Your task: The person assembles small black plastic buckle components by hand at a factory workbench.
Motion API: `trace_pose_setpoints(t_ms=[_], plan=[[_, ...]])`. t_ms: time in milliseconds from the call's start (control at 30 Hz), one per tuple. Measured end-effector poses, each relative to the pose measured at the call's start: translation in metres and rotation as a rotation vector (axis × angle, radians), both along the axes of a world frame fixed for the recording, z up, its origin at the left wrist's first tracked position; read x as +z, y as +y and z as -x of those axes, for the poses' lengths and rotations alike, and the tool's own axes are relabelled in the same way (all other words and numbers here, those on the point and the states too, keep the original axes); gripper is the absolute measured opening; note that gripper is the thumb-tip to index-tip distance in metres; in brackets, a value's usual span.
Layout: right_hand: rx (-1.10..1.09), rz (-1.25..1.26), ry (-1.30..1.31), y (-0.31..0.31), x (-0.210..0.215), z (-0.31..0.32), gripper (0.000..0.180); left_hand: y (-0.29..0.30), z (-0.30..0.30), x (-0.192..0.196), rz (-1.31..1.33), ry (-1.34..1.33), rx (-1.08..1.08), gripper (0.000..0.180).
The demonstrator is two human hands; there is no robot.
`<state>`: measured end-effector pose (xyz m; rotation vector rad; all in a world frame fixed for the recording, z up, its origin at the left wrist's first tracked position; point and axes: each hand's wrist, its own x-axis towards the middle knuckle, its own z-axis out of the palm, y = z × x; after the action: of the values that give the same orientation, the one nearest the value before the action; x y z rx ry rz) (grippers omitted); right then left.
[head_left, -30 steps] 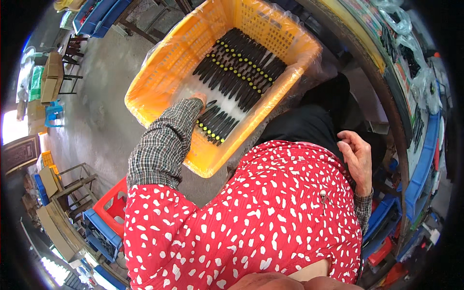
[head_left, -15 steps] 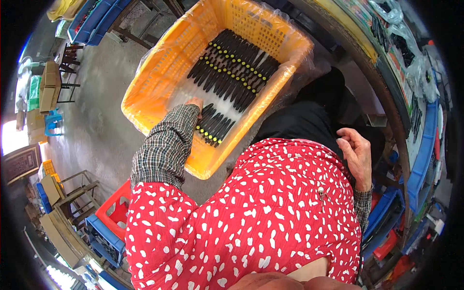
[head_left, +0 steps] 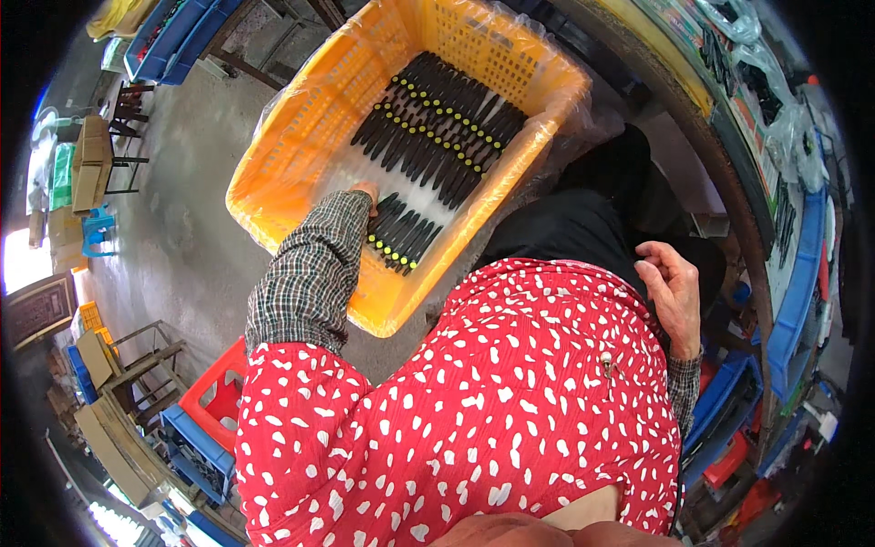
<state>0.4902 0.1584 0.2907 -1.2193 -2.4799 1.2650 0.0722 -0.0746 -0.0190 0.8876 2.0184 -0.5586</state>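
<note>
My left hand (head_left: 367, 193) reaches into a yellow plastic crate (head_left: 301, 169) lined with clear film. Only the back of the hand shows past the checked sleeve; its fingers are hidden. Close beside it lies a short row of slim black pieces (head_left: 401, 235), each with a yellow-green dot near one end. Farther up in the crate, several more such black pieces (head_left: 437, 118) lie side by side in overlapping rows on a whitish sheet (head_left: 424, 196). Over by my right thigh, my right hand (head_left: 673, 294) rests with loosely bent, parted fingers and nothing in it.
A workbench edge (head_left: 729, 173) curves along the right, with blue trays (head_left: 791, 337) and plastic bags (head_left: 788, 137) near it. On the left stand a red stool (head_left: 214, 397), a blue bin (head_left: 196, 456) and cardboard boxes (head_left: 91, 164). Grey floor (head_left: 196, 201) lies left of the crate.
My left hand has shifted very slightly up and left within the crate. My right hand and the black pieces look the same.
</note>
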Motion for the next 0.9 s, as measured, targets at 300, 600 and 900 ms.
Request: trace_pose_setpoints(t_ms=[300,600,900], plan=[[-0.021,-0.016,0.014,0.005,-0.002,-0.011,0.022,-0.007,0.001,0.004,-0.018,0.027,-0.07,0.033],[-0.212,-0.052,0.031,0.018,0.011,-0.036,0.019,0.003,-0.004,-0.015,-0.047,0.078,-0.122,0.027],[-0.378,-0.17,0.07,0.042,0.01,-0.1,0.022,-0.006,0.004,-0.031,0.038,0.078,-0.093,0.035]])
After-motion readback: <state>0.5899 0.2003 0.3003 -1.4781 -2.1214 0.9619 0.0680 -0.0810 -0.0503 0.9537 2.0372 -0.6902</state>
